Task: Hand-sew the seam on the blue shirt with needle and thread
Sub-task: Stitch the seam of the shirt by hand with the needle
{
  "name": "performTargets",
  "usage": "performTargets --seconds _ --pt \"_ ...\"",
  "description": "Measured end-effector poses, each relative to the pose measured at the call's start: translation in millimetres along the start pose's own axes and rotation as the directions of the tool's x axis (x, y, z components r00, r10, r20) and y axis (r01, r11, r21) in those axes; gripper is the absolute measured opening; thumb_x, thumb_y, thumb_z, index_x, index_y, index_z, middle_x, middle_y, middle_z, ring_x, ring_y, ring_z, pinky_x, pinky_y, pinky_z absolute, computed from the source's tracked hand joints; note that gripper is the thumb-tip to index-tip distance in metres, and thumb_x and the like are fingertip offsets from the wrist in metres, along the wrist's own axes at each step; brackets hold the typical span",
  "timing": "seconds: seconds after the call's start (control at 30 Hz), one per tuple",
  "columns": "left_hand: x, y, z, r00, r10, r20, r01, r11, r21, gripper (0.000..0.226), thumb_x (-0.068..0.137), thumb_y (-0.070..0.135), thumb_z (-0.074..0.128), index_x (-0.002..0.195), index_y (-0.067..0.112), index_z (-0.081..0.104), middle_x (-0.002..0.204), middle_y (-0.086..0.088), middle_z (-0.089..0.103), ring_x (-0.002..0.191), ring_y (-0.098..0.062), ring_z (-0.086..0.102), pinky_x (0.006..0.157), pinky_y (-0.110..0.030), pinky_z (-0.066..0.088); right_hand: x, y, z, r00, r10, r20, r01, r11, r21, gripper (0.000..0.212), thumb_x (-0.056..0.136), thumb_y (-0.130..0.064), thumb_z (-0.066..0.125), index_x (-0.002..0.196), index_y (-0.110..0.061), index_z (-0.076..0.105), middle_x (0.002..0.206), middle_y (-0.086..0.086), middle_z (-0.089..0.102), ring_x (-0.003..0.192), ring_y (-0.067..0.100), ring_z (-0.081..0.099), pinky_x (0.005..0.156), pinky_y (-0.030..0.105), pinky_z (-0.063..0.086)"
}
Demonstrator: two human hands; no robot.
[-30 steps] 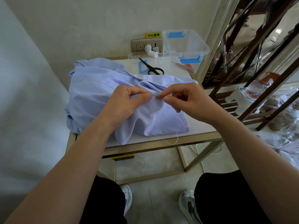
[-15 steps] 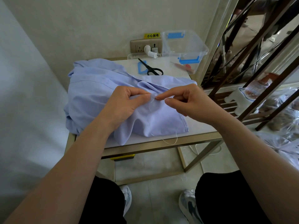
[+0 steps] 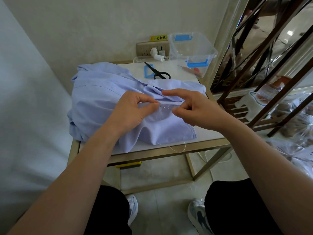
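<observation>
The blue shirt [image 3: 94, 99] is heaped on the white desk [image 3: 210, 132], and a fold at its seam is pinched between the thumb and forefinger of the left hand [image 3: 132, 109]. Just right of that pinch the needle [image 3: 165, 107] is laid along the seam. The right hand [image 3: 199, 111] is held beside its far end, forefinger stretched straight, thumb apart from it, the other fingers loosely curled, nothing gripped. A loose thread [image 3: 182, 151] is hung over the desk's front edge, and black scissors [image 3: 159, 73] are laid behind the shirt.
</observation>
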State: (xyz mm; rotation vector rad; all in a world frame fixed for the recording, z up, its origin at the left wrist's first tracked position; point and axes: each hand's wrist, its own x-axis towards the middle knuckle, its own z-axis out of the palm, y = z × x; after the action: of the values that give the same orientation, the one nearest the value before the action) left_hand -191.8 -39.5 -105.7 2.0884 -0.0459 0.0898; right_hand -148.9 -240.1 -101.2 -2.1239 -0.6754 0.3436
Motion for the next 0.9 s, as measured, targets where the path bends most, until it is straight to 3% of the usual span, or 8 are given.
performTargets --seconds 0.07,0.23,0.37,0.47,0.57,0.73,0.9 --pt "0 0 0 1.000 0.008 0.006 -0.008 1.000 0.006 0.019 0.090 0.016 0.068 0.079 0.031 0.074 0.080 0.005 0.074 0.077 0.006 0.062 0.076 -0.011 0.045 2 1 1 0.998 0.020 0.060 -0.022 1.000 0.021 0.045 0.094 -0.003 0.049 0.133 -0.025 0.056 0.044 -0.003 0.043 0.043 0.008 0.039 0.048 0.015 0.040" --pt "2 -6 1 0.999 0.039 0.011 -0.040 0.993 0.107 0.011 0.090 0.020 0.068 0.084 0.023 0.077 0.083 0.004 0.074 0.083 -0.005 0.065 0.080 -0.021 0.047 4 3 5 0.995 0.048 0.084 -0.050 0.998 0.025 0.021 0.092 0.000 0.048 0.106 -0.008 0.062 0.042 -0.002 0.045 0.040 0.010 0.038 0.047 0.017 0.037" --pt "5 -10 4 0.999 0.051 -0.018 -0.047 0.981 0.187 0.016 0.080 0.037 0.068 0.083 0.024 0.077 0.079 0.011 0.072 0.082 -0.008 0.065 0.079 -0.030 0.049 4 3 8 0.996 0.055 0.070 -0.056 0.998 0.007 0.015 0.091 0.001 0.047 0.096 -0.006 0.060 0.042 -0.003 0.045 0.041 0.010 0.037 0.047 0.019 0.036" --pt "6 -9 4 0.995 0.058 -0.079 -0.041 0.979 0.201 0.008 0.082 0.026 0.075 0.075 0.023 0.073 0.076 0.006 0.070 0.077 -0.011 0.062 0.074 -0.032 0.047 5 3 9 0.997 0.053 0.055 -0.053 0.999 0.004 0.012 0.092 -0.001 0.048 0.091 -0.007 0.058 0.041 -0.005 0.045 0.041 0.011 0.037 0.048 0.022 0.037" --pt "5 -8 6 0.995 0.077 -0.068 -0.059 0.969 0.239 0.010 0.082 0.023 0.076 0.073 0.019 0.072 0.073 0.003 0.069 0.073 -0.014 0.060 0.069 -0.031 0.045 6 3 11 0.997 0.054 0.051 -0.054 0.999 0.006 0.011 0.092 -0.001 0.049 0.088 -0.007 0.057 0.041 -0.006 0.045 0.041 0.011 0.038 0.048 0.020 0.038" --pt "6 -8 2 0.996 0.045 -0.077 -0.031 0.984 0.174 0.013 0.082 0.023 0.075 0.071 0.027 0.069 0.071 0.011 0.067 0.066 0.001 0.055 0.062 -0.012 0.037 5 2 7 0.999 0.044 0.010 -0.044 0.999 0.010 0.011 0.094 -0.008 0.054 0.100 -0.012 0.062 0.045 0.001 0.055 0.042 0.010 0.040 0.048 0.014 0.036" --pt "5 -5 1 0.998 0.023 -0.066 -0.015 0.991 0.132 0.010 0.083 0.019 0.075 0.074 0.022 0.072 0.070 0.011 0.066 0.063 0.006 0.053 0.062 -0.009 0.038 4 1 5 0.999 0.032 0.011 -0.033 0.998 0.061 0.011 0.095 -0.009 0.055 0.101 -0.012 0.065 0.043 -0.001 0.053 0.043 0.010 0.038 0.048 0.013 0.035"
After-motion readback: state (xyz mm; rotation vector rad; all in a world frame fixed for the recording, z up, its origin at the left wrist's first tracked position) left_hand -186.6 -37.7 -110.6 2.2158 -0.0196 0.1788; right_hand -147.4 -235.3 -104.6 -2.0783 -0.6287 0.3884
